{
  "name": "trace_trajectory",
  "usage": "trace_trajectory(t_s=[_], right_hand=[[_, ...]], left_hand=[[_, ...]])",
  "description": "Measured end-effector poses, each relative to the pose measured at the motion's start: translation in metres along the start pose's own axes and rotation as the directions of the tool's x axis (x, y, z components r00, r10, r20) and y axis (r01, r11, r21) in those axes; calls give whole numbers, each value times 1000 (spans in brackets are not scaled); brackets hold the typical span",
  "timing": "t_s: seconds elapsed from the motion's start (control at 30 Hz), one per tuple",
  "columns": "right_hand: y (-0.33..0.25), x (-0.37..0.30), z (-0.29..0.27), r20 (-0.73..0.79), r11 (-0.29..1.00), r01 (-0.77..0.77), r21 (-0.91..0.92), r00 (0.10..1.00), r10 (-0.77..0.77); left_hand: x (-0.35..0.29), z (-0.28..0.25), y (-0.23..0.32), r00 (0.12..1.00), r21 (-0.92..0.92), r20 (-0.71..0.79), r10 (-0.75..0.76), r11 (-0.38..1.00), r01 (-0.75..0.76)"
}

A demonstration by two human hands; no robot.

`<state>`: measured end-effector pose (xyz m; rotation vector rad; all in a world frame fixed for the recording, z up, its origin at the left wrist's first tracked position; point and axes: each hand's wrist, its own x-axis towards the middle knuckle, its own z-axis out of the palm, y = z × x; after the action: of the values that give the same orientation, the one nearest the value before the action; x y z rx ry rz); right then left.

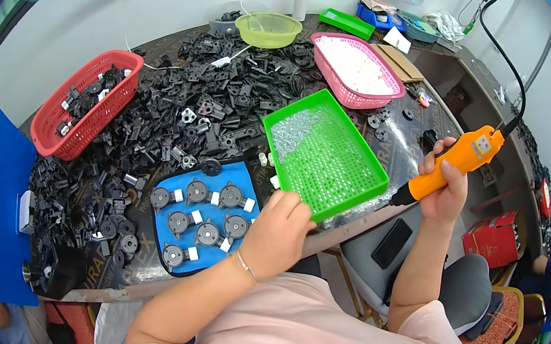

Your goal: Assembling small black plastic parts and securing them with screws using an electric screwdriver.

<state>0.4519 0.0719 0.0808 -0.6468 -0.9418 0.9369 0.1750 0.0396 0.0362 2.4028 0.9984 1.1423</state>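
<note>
My right hand point(446, 185) grips an orange electric screwdriver point(459, 163), its dark tip pointing left toward the table's front edge. A black cord runs up from its rear end. My left hand point(278, 230) is closed, fingers curled, beside the near left corner of a green perforated tray point(330, 172); whatever it may hold is hidden. Many small silvery screws point(295, 132) lie toward the tray's far left end. Left of the tray, a blue mat point(191, 241) bears several round dark grey parts point(207, 233) with white blocks; my left forearm covers its near right corner.
Loose black parts point(210, 90) heap across the table. A red basket point(85, 102) of parts stands at far left, a pink basket point(356, 69) of white pieces at far right. Behind are a yellow-green bowl point(268, 30) and a flask point(300, 5). A phone point(391, 241) rests on a grey seat.
</note>
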Motion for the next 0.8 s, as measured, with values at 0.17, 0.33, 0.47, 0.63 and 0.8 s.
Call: trace_trajectory(t_s=[0.17,0.33,0.47,0.63,0.8], right_hand=[[2,4,-3,-21,1000,-8,-24,1000,7],[-4,5,-1,-17,1000,-11,6,1000,11],[-6,4,-5,-17,1000,20,-20,1000,-21],[2,-2,-9,28,1000,14,2,1000,-15],[18,-5,3,83,992,62,-108,995,-53]], left_hand=[[5,-4,-8,999,-10,-23,40,999,-40],[3,2,-19,998,35,31,56,998,-57],[-18,7,-19,987,66,144,68,995,-78],[-30,11,-21,976,162,202,80,980,-114],[-42,16,-22,964,381,262,40,914,-141]])
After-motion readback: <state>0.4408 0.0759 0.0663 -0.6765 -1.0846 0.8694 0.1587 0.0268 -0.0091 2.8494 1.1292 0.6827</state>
